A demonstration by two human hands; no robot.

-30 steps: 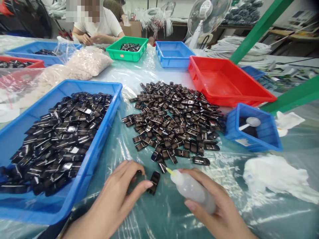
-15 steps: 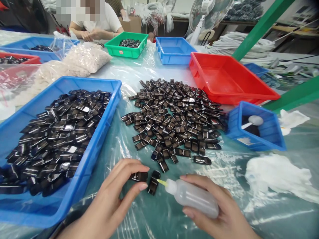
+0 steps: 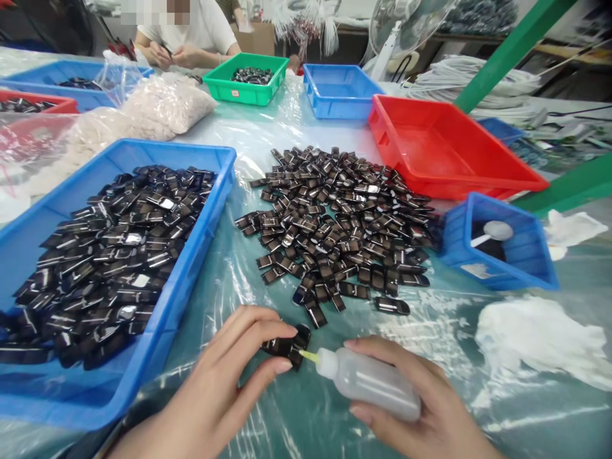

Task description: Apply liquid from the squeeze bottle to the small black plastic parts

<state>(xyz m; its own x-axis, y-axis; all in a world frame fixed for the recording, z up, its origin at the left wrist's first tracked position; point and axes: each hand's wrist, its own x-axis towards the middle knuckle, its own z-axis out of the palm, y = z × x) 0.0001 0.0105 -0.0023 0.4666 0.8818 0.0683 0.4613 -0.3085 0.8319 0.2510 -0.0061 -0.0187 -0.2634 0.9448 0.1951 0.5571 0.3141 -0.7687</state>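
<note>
Between the thumb and fingers of my left hand (image 3: 234, 376) is a small black part (image 3: 278, 345), held just above the table. A second black part (image 3: 301, 344) stands against or just behind its right end; whether they touch is hard to tell. My right hand (image 3: 411, 389) is wrapped round a translucent squeeze bottle (image 3: 375, 381), tilted with its yellow tip (image 3: 308, 356) pointing left at the two parts. Beyond my hands lies a wide pile of black parts (image 3: 335, 223). More of them fill a blue tray (image 3: 222, 172) on the left.
A small blue bin (image 3: 497, 271) with a white spoon stands right of the pile, near a crumpled white cloth (image 3: 540, 338). Behind are a red tray (image 3: 459, 153), a green tray (image 3: 243, 92) and a blue tray (image 3: 339, 108). A person sits across the table.
My left hand has moved slightly right with its black part, closer to the second part and the yellow tip. The bottle has barely moved. The camera view has shifted slightly.
</note>
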